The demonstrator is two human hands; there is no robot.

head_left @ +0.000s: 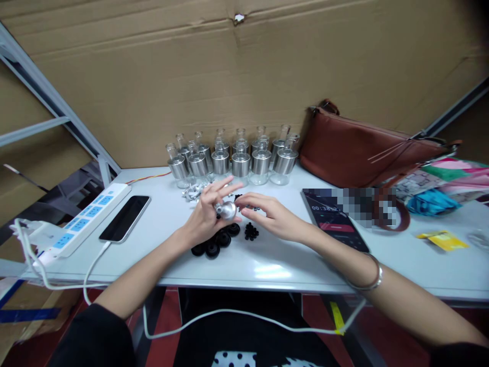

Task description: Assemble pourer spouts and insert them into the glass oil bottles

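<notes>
Well, black discs lie at 7 o'clock from the metal piece, which the left hand pinches above the table: probably light, stiff, slick, best held by its rim. The right hand, at 3, half-curls, contact unclear; bottles at 12.

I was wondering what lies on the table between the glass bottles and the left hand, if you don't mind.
In the head view, a small heap of silvery pieces lies between the glass bottles and the left hand.

white glare on tabletop; edges stretched, soft
</notes>
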